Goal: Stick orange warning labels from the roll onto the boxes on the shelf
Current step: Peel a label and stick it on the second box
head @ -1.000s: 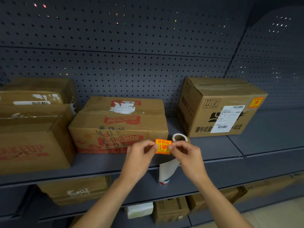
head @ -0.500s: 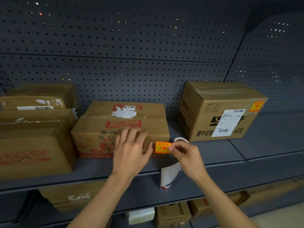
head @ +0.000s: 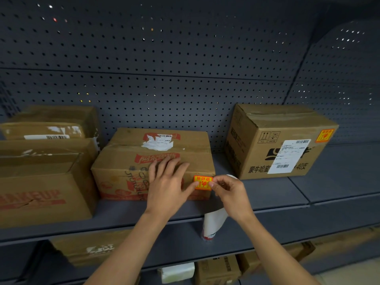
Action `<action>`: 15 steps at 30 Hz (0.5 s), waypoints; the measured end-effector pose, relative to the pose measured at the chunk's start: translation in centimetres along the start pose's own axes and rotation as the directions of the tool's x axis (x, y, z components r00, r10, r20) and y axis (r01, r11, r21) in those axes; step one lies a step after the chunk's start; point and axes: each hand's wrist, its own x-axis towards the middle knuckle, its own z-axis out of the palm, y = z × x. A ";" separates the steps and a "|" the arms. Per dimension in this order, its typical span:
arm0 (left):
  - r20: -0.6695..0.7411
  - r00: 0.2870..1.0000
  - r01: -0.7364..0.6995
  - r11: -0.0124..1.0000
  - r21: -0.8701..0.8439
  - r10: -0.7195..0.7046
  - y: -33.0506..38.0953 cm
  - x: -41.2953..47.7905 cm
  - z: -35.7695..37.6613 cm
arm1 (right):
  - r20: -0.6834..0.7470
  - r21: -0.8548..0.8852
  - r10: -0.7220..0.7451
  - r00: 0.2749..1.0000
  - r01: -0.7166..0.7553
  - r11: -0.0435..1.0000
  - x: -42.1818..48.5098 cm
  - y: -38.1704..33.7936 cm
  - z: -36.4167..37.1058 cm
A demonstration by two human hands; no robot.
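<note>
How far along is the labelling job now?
Done: the right box bears an orange label. In hand: the right hand pinches a second label at the front of the middle box; the left hand lies flat on that box. Left: the left boxes show none.

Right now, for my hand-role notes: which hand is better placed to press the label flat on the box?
Probably left. The left hand lies flat on the front of the box, its thumb beside the label; the right hand pinches its other edge.
</note>
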 end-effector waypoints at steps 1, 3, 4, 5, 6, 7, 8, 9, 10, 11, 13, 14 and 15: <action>-0.005 1.000 0.002 1.000 0.004 -0.002 0.0 0.0 0.1 | -0.006 -0.003 0.002 1.000 -0.002 1.000 0.1 0.0 0.1; -0.011 1.000 0.011 1.000 0.015 -0.011 0.2 0.1 0.2 | -0.018 -0.006 0.012 1.000 -0.012 1.000 0.1 0.0 0.1; -0.016 1.000 0.016 1.000 0.023 -0.016 0.3 0.2 0.3 | -0.021 -0.007 0.016 1.000 -0.016 1.000 0.2 0.0 0.2; -0.024 1.000 0.020 0.999 0.030 -0.019 0.3 0.2 0.4 | -0.024 -0.009 0.017 1.000 -0.017 1.000 0.2 0.0 0.2; -0.031 0.999 0.025 0.999 0.036 -0.024 0.4 0.3 0.5 | -0.029 -0.010 0.015 0.999 -0.015 1.000 0.2 0.0 0.3; -0.036 0.999 0.030 0.999 0.043 -0.029 0.4 0.3 0.6 | -0.036 -0.011 0.014 0.999 -0.015 1.000 0.1 0.0 0.3; -0.040 0.999 0.035 0.998 0.049 -0.033 0.4 0.3 0.6 | -0.043 -0.014 0.013 0.999 -0.014 1.000 0.1 0.0 0.4; -0.045 0.998 0.038 0.998 0.053 -0.036 0.5 0.3 0.7 | -0.050 -0.018 0.014 0.999 -0.015 1.000 0.1 0.0 0.4; -0.051 0.998 0.041 0.998 0.054 -0.038 0.5 0.4 0.7 | -0.059 -0.022 0.015 0.998 -0.016 1.000 0.1 0.1 0.5; -0.058 0.998 0.042 0.998 0.052 -0.039 0.5 0.4 0.7 | -0.070 -0.029 0.014 0.997 -0.016 0.999 0.1 0.1 0.5; -0.072 0.997 0.044 0.998 0.043 -0.041 0.6 0.4 0.7 | -0.096 -0.049 0.007 0.995 -0.012 0.999 0.1 0.2 0.6; -0.078 0.996 0.045 0.998 0.037 -0.042 0.6 0.4 0.7 | -0.109 -0.062 0.001 0.994 -0.007 0.998 0.0 0.1 0.6; -0.083 0.996 0.047 0.998 0.032 -0.044 0.6 0.5 0.7 | -0.123 -0.078 -0.007 0.992 -0.002 0.997 -0.1 0.0 0.6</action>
